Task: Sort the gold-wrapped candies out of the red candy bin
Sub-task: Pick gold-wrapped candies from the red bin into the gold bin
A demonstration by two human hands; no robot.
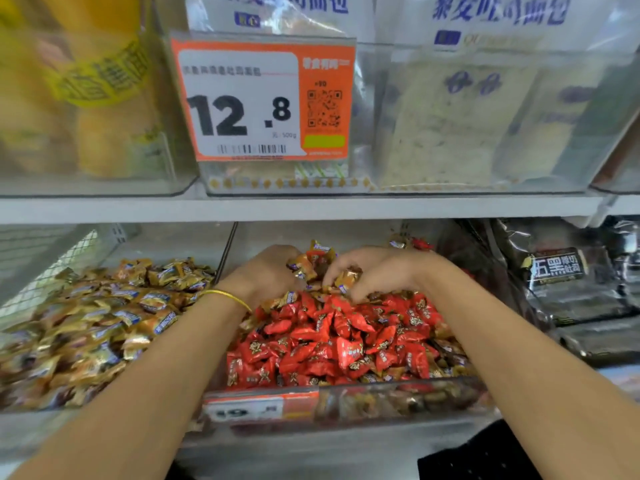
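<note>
Reaching right to the back of the red candy bin (381, 400) with both hands, why there? asks the trainee.

Because that is where the gold-wrapped candies (313, 259) lie heaped, against the rear wall and on top of the red candies (332, 337), the supervisor answers. A few more strays show along the bin's front and right edges.

And the grip?

The right hand (375, 271) has its fingertips curled down on gold-wrapped candies at the edge of that heap, pinching them. The left hand (266, 271) is cupped against the heap's other side. The 2 hands hem it in, I think so that nothing slides back among the red. The left fingers are hidden behind the knuckles, so I cannot tell whether that hand grasps anything.

Where should they go?

Most likely left, over the clear divider (227, 251), into the neighbouring bin of gold candies (104, 317), which holds the same wrappers. The left forearm, with a yellow band (228, 296) at the wrist, passes over that divider, so the carry is short.

Any risk?

Scooping too deep would probably drag red ones along.
</note>
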